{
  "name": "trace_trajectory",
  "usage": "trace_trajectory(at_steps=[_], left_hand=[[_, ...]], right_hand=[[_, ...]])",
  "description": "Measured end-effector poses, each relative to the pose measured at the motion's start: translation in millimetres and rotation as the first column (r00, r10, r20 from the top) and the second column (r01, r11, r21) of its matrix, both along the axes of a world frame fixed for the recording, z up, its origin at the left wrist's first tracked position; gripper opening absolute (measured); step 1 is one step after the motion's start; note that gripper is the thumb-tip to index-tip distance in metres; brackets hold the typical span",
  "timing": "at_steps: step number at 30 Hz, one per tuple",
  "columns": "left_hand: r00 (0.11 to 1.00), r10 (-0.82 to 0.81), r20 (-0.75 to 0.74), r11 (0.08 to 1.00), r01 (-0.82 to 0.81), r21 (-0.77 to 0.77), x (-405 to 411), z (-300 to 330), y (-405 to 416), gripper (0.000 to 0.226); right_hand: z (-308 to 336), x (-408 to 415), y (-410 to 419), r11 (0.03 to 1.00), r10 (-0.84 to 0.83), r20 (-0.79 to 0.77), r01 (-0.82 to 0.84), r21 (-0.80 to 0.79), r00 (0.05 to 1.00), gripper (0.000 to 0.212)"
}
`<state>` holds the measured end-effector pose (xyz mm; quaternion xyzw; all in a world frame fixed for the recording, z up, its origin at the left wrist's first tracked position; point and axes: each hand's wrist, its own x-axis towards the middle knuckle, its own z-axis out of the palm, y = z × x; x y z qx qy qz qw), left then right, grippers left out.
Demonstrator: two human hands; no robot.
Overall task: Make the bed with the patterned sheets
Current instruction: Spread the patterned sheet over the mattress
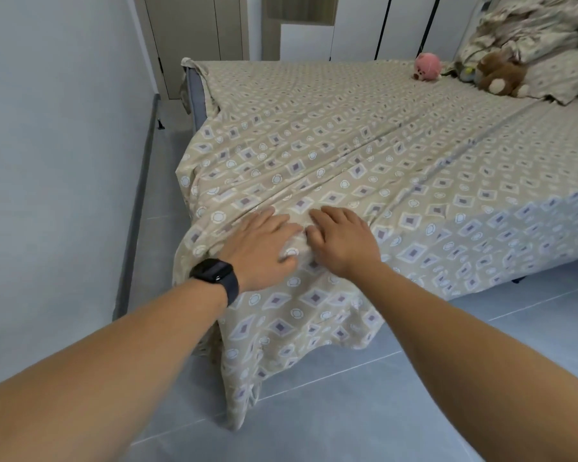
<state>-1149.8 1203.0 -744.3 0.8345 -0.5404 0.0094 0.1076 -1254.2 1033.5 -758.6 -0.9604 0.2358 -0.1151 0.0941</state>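
Head view. Patterned sheet (364, 155): spread over the bed (191, 91), draped off its near corner to the floor (447, 378). Left hand (262, 246), watch (217, 275) on wrist: fingers flat, pressing the sheet at the near corner. Right hand (342, 240): just beside it, fingers lightly bent, resting on a fold. Far corner: pillow (554, 75), brown teddy bear (498, 75), pink soft toy (427, 66).

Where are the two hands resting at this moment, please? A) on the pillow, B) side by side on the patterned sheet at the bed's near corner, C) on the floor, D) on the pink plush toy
B: the left hand and right hand lie flat, side by side, on the patterned sheet at the near corner.
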Motion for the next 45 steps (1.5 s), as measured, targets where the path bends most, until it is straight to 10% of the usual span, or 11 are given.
trace_trajectory(at_steps=[11, 16, 22, 30, 45], left_hand=[[0.999, -0.011, 0.036, 0.956, 0.000, 0.294, 19, -35, -52, 0.105], [0.965, 0.054, -0.258, 0.680, 0.153, 0.717, 7, 73, -64, 0.105], [0.934, -0.052, -0.353, 0.769, 0.263, 0.582, -50, 335, -90, 0.077], [0.886, -0.154, -0.437, 0.850, 0.344, 0.399, -180, 594, -143, 0.049], [0.837, -0.252, -0.485, 0.806, 0.459, 0.374, -293, 601, -287, 0.035]], right_hand=[[-19, 23, -77, 0.997, -0.069, -0.309, 0.075, 0.009, 0.949, 0.075], [109, -10, -64, 0.908, 0.164, -0.653, 0.145, 0.392, 0.740, 0.074], [373, -92, -52, 0.652, -0.020, -0.284, 0.228, 0.723, 0.959, 0.059], [622, -232, -79, 0.645, -0.316, -0.024, 0.233, 0.727, 0.948, 0.043], [646, -386, -227, 0.821, -0.241, -0.286, 0.352, 0.449, 0.928, 0.036]])
